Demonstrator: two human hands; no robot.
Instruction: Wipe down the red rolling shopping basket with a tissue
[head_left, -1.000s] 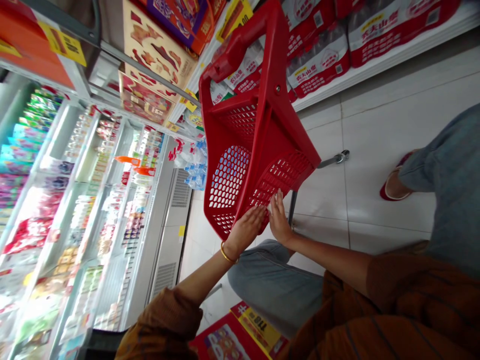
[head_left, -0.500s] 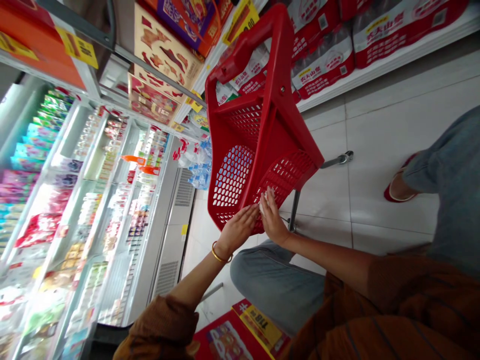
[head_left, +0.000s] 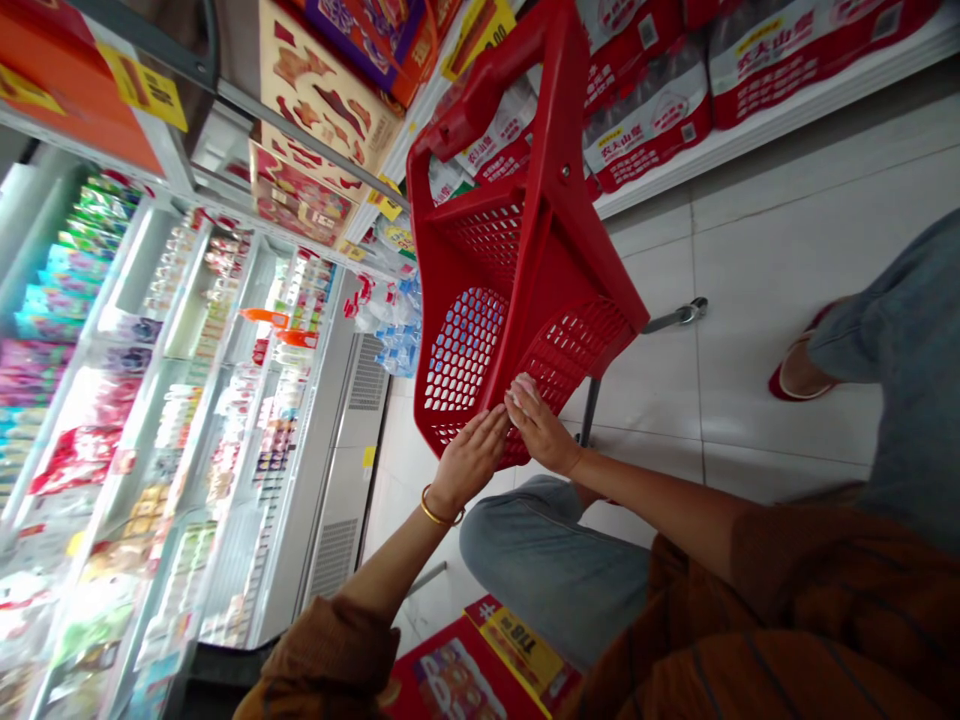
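Observation:
A red perforated plastic shopping basket (head_left: pixel 525 270) stands tilted in front of me, its red handle (head_left: pixel 480 90) pointing away. My left hand (head_left: pixel 469 460), with a gold bangle on the wrist, lies flat with stretched fingers against the basket's near corner. My right hand (head_left: pixel 538 428) presses a small white wad (head_left: pixel 523 386), cloth or tissue, onto the basket's mesh side with curled fingers. The two hands almost touch. My knee in blue jeans (head_left: pixel 540 560) is just below them.
An open chiller case (head_left: pixel 187 400) full of packaged goods runs along the left. Red-wrapped packs of bottled water (head_left: pixel 660 110) fill a low shelf at the top right. A metal bar with a wheel (head_left: pixel 675 318) sticks out under the basket on the white tiled floor. A red shoe (head_left: pixel 795 372) is at right.
My right hand has slid up the basket's mesh side and curled over the white wad. My left hand shifted slightly left along the corner. The basket barely moved.

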